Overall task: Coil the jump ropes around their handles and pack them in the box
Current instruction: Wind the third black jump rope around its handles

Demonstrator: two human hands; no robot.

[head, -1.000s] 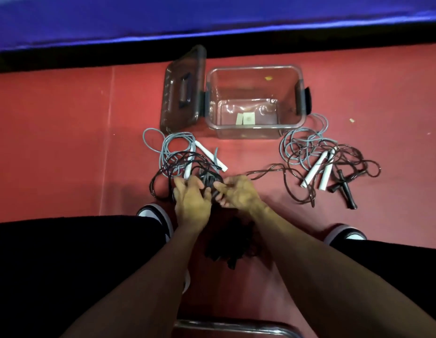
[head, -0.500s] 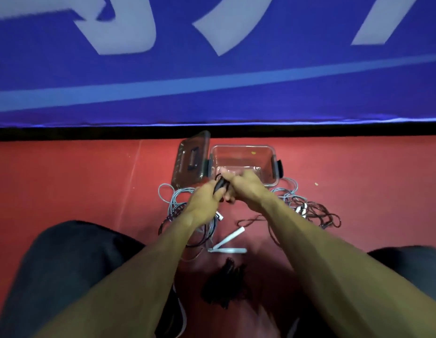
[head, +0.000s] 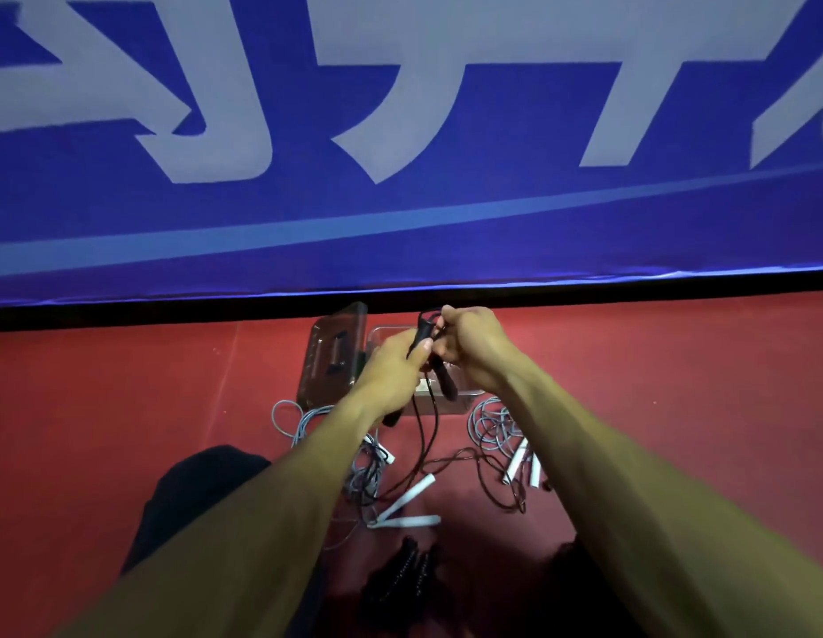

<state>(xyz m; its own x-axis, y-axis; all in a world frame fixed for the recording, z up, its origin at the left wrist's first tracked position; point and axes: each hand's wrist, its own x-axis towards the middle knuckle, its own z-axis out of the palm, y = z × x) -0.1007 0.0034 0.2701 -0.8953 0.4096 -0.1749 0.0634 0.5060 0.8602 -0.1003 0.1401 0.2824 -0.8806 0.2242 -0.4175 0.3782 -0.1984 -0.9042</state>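
The black jump rope with black handles [head: 439, 377] is raised in both hands, in front of the clear plastic box [head: 464, 398]. The left hand [head: 393, 361] grips 1 black handle, fingers curled round it, thumb on top. The right hand [head: 469, 343] is curled round the thin black cord where it loops above the handle. The second black handle hangs tilted just below the right hand, its lower end in front of the box's near wall. From the hands, 2 strands of black cord drop to the red floor [head: 124, 430] and run on among the other ropes.

The box sits on the floor, mostly hidden behind the hands; whether anything lies in it cannot be told. Its dark tinted lid [head: 331, 361] stands open, leaning up at the box's left side.

On the floor left of centre lies a loose grey-blue rope [head: 303, 423], partly under the left forearm. 2 white handles [head: 407, 506] lie near the middle, meeting in a V. To the right, a second tangle of grey-blue rope [head: 492, 423] lies beside a pair of white handles [head: 522, 462], crossed by a dark brown cord [head: 487, 492].

A black coiled bundle [head: 411, 573] lies nearest the person, between the forearms. A blue banner with pale lettering [head: 400, 131] fills the upper view.
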